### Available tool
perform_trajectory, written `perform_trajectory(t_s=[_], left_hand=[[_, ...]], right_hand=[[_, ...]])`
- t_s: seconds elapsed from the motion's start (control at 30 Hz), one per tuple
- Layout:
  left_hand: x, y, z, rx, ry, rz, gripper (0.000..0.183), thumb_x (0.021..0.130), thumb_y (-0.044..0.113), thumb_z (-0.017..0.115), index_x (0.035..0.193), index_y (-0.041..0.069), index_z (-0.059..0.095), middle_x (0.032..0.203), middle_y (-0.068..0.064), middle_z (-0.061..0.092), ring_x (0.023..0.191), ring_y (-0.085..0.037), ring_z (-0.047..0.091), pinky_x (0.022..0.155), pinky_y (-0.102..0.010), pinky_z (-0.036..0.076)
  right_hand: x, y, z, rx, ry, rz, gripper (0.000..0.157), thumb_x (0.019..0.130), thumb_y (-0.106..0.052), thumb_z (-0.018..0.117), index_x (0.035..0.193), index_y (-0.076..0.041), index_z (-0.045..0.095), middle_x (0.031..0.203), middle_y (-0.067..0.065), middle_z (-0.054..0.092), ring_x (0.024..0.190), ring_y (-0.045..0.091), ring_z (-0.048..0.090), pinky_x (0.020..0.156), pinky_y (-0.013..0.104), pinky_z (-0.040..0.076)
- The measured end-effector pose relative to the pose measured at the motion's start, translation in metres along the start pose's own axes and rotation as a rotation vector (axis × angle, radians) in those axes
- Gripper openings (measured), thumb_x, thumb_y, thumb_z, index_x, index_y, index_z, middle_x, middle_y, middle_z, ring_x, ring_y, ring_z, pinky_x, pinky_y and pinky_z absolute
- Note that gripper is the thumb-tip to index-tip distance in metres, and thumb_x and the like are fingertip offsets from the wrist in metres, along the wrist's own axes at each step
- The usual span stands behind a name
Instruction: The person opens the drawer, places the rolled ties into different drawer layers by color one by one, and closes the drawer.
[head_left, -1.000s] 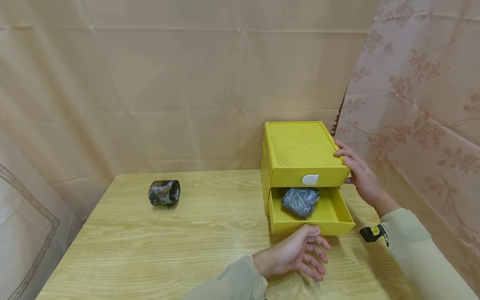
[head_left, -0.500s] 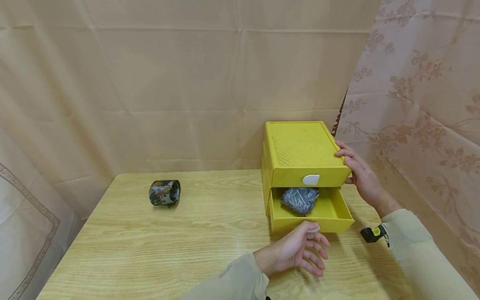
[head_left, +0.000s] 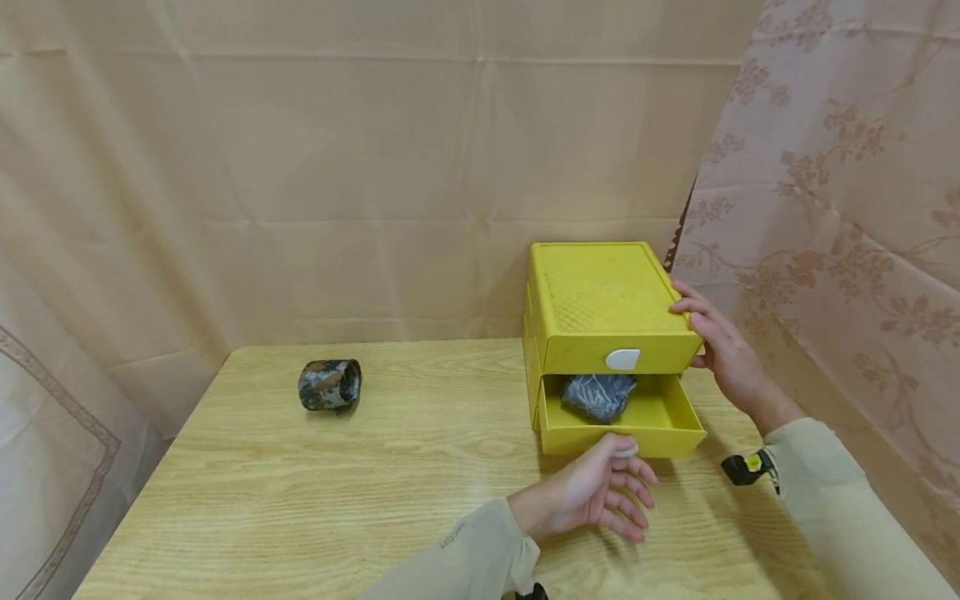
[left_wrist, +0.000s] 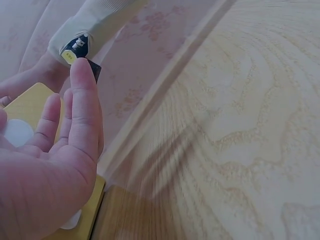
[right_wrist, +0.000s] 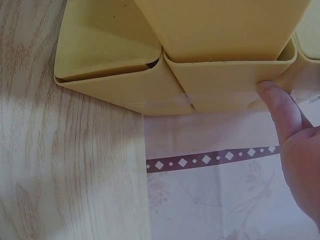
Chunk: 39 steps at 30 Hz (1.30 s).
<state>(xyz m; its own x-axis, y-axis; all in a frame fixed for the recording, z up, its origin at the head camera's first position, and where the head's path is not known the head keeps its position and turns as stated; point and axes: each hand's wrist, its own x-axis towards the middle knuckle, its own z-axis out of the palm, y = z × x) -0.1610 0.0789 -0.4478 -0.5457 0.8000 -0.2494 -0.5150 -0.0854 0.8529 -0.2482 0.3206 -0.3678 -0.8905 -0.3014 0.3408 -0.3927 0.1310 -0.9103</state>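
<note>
A yellow drawer cabinet (head_left: 603, 287) stands at the table's right. Its middle drawer (head_left: 678, 442) is partly out, with a dark bundle in clear wrapping (head_left: 598, 397) lying inside. My left hand (head_left: 588, 492) has its thumb against that drawer's white handle (head_left: 626, 451); the other fingers spread loosely below the front. In the left wrist view, fingers (left_wrist: 84, 112) of this hand are extended. My right hand (head_left: 723, 358) rests against the cabinet's right side, fingertips over the top edge. In the right wrist view, one of its fingers (right_wrist: 280, 107) touches the yellow side wall.
A camouflage-patterned cylinder (head_left: 330, 385) with an open end lies on its side at the left of the wooden table (head_left: 337, 492). Beige cloth (head_left: 360, 167) hangs behind, and a floral pink curtain (head_left: 847, 217) hangs on the right.
The drawer has slid further into the cabinet with the bundle inside, and my left hand has moved forward with it. My right hand has stayed at the cabinet's side.
</note>
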Motion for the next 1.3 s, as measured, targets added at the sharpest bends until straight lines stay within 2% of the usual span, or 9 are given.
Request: perform_trajectory(t_s=[0.47, 0.77, 1.03, 1.3], left_hand=[[0.0059, 0.0058, -0.0036, -0.016, 0.024, 0.004, 0.054, 0.088, 0.057, 0.043, 0.100, 0.007, 0.060, 0.086, -0.008, 0.061, 0.068, -0.024, 0.062, 0.068, -0.045, 0.055], [0.0078, 0.0085, -0.0063, -0.030, 0.030, 0.009, 0.055, 0.088, 0.058, 0.045, 0.099, 0.007, 0.061, 0.087, -0.008, 0.060, 0.068, -0.024, 0.061, 0.067, -0.044, 0.056], [0.0089, 0.0087, -0.0066, -0.039, 0.033, 0.014, 0.054, 0.088, 0.058, 0.045, 0.100, 0.007, 0.061, 0.088, -0.008, 0.060, 0.068, -0.024, 0.061, 0.067, -0.043, 0.056], [0.0085, 0.0096, -0.0053, -0.051, 0.046, 0.018, 0.055, 0.089, 0.057, 0.045, 0.101, 0.007, 0.061, 0.087, -0.007, 0.060, 0.066, -0.023, 0.061, 0.066, -0.041, 0.056]], right_hand=[[0.0002, -0.0011, -0.0004, 0.034, -0.009, -0.012, 0.033, 0.106, -0.023, 0.026, 0.126, -0.004, 0.045, 0.158, 0.002, 0.009, 0.128, 0.015, 0.035, 0.069, 0.030, 0.055], [-0.0018, -0.0014, -0.0003, -0.014, 0.004, 0.002, 0.036, 0.106, -0.027, 0.028, 0.128, -0.004, 0.044, 0.159, 0.001, 0.010, 0.126, 0.014, 0.038, 0.069, 0.030, 0.054], [-0.0022, -0.0002, 0.0005, 0.013, 0.010, -0.005, 0.036, 0.106, -0.026, 0.028, 0.128, -0.003, 0.045, 0.159, 0.001, 0.010, 0.127, 0.015, 0.036, 0.069, 0.031, 0.054], [-0.0016, -0.0016, 0.0011, -0.019, 0.001, 0.003, 0.037, 0.106, -0.027, 0.027, 0.129, -0.003, 0.043, 0.159, 0.001, 0.010, 0.127, 0.015, 0.036, 0.070, 0.031, 0.054]])
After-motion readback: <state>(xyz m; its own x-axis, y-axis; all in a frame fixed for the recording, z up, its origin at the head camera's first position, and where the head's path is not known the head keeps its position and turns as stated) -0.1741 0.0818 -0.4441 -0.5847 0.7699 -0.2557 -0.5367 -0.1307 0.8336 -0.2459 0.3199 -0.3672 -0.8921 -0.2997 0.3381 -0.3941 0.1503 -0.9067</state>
